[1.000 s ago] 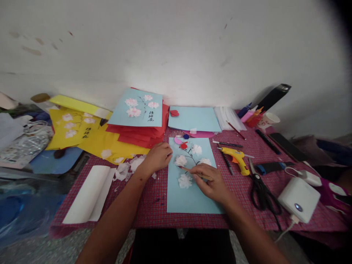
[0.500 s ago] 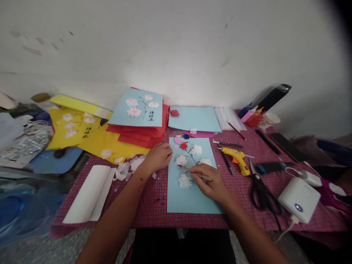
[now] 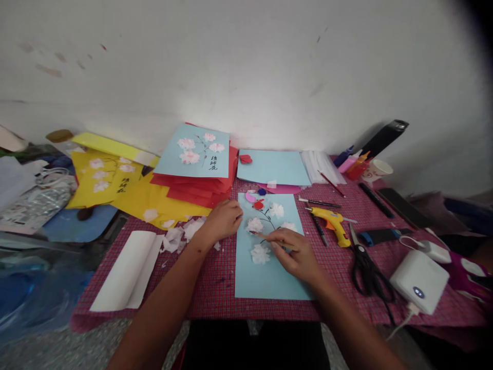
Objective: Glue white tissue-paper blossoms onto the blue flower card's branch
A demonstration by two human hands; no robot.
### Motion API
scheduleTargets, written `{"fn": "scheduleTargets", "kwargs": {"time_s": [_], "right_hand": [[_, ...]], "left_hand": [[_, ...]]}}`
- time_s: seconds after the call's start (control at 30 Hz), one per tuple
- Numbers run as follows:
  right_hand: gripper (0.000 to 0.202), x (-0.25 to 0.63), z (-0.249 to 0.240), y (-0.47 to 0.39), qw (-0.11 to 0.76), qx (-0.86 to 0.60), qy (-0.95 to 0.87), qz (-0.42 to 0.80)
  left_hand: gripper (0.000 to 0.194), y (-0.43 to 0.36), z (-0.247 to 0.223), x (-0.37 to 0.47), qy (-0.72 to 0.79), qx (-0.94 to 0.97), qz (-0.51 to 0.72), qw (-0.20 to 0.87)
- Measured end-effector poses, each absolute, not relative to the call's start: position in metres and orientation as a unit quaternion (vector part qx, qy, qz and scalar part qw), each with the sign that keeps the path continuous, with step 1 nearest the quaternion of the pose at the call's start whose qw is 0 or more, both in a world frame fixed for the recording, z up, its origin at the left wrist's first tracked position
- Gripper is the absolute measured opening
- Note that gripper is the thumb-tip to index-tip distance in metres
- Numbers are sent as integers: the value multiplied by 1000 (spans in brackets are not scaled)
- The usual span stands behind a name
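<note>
My right hand [image 3: 290,252] is closed round a thin paintbrush [image 3: 263,236]. The brush tip meets the lower edge of a white paper flower [image 3: 254,225] on a light blue sheet [image 3: 269,282]. More white paper flowers, such as one near the top [image 3: 276,210], sit along dark painted stems there. My left hand [image 3: 225,218] rests with curled fingers at the sheet's left edge; what they hold, if anything, is hidden. Just above the stems lie red paint [image 3: 258,204], pink paint [image 3: 250,197] and a dark blue dab [image 3: 262,191].
A red paper stack [image 3: 192,194] carries a finished flower card [image 3: 169,159]. Yellow sheets [image 3: 131,205], paper scraps [image 3: 173,240] and folded white paper [image 3: 119,272] lie left. On the right are a glue gun [image 3: 331,218], scissors [image 3: 364,267], paint bottles [image 3: 356,167] and a white box [image 3: 419,277].
The whole view has shifted slightly, with things a little further right. Both hands keep almost the same place, and the brush tip stays at the same flower.
</note>
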State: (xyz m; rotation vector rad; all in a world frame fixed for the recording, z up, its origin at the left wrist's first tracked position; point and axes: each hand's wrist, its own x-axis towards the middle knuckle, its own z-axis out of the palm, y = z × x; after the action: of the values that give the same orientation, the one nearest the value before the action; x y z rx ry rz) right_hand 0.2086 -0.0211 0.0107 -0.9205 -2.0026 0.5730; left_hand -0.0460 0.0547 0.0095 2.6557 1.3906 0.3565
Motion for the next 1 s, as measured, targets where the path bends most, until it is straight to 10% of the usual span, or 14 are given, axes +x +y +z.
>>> {"fn": "scheduleTargets", "kwargs": {"time_s": [1.0], "right_hand": [[24, 208, 12, 99, 376, -554, -724, 166]], "left_hand": [[18, 54, 10, -48, 462, 875, 127, 69]]}}
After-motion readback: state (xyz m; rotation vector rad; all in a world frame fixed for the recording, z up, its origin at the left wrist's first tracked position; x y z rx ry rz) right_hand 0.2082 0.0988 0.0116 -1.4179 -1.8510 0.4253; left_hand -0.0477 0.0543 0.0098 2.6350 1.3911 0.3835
